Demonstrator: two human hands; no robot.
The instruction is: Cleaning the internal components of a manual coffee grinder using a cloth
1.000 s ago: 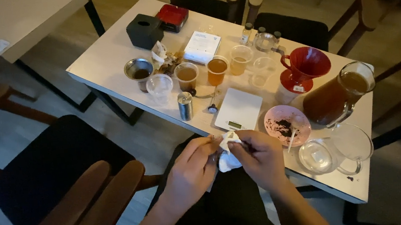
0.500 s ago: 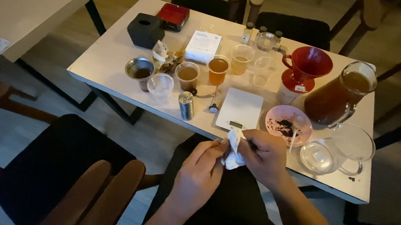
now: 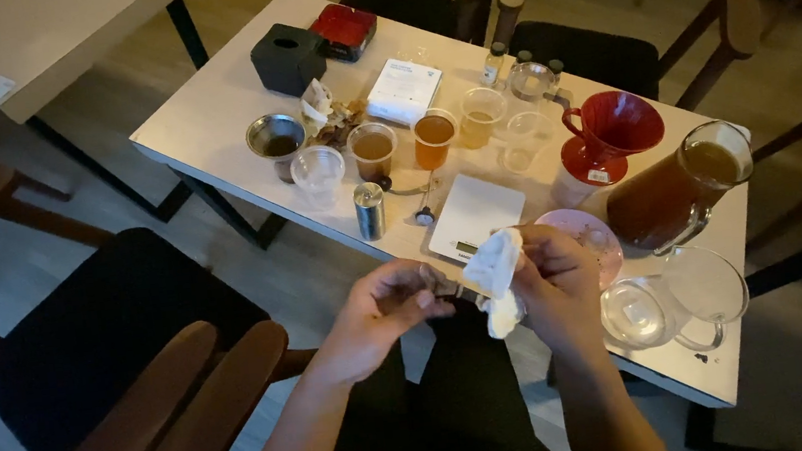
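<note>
At the near edge of the white bench (image 3: 209, 126), both hands meet just over the person's lap. The right hand (image 3: 557, 283) has its fingers clamped on a crumpled white tissue (image 3: 495, 275), which bulges out toward the left hand (image 3: 385, 303). The left hand's fingers are pinched together on a small dark object (image 3: 448, 289) that touches the tissue; what it is cannot be told. Just beyond the hands lie a white pocket scale (image 3: 476, 215) and a pink dish (image 3: 583, 235), partly hidden by the right hand. A glass pitcher of dark brew (image 3: 674, 189) stands to the right beside a red dripper (image 3: 612, 131), with an empty glass server (image 3: 671, 295) nearer. Cups of amber liquid (image 3: 431, 136) line the middle
</note>
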